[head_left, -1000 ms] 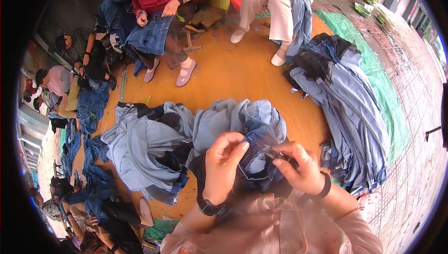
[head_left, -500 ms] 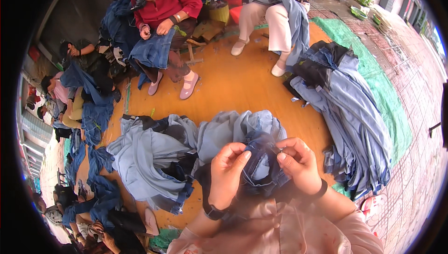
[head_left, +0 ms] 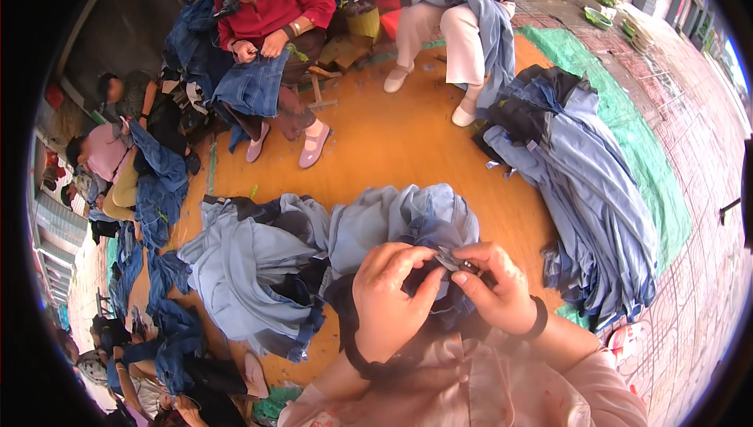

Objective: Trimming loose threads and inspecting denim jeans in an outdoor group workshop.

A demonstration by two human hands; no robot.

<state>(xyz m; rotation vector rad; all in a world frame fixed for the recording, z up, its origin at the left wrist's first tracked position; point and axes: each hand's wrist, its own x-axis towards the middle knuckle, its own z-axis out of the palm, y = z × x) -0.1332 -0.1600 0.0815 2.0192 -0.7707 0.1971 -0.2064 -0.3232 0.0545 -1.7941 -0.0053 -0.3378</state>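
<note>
Close above the lap, the left hand (head_left: 388, 301) pinches a fold of the blue denim garment (head_left: 427, 227) with fingers together, while the right hand (head_left: 498, 290) has its fingers clamped on a small dark metal tool (head_left: 455, 261) touching the cloth, a heap of blue garments (head_left: 259, 270) lying on the orange floor (head_left: 400, 145) beside it.

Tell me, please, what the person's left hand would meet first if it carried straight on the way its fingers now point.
The left hand points its fingers toward the right hand. Going on, it would first meet the small dark tool pinched there, then the right hand's fingertips; depth is unclear, so it may brush the blue denim garment instead.
</note>
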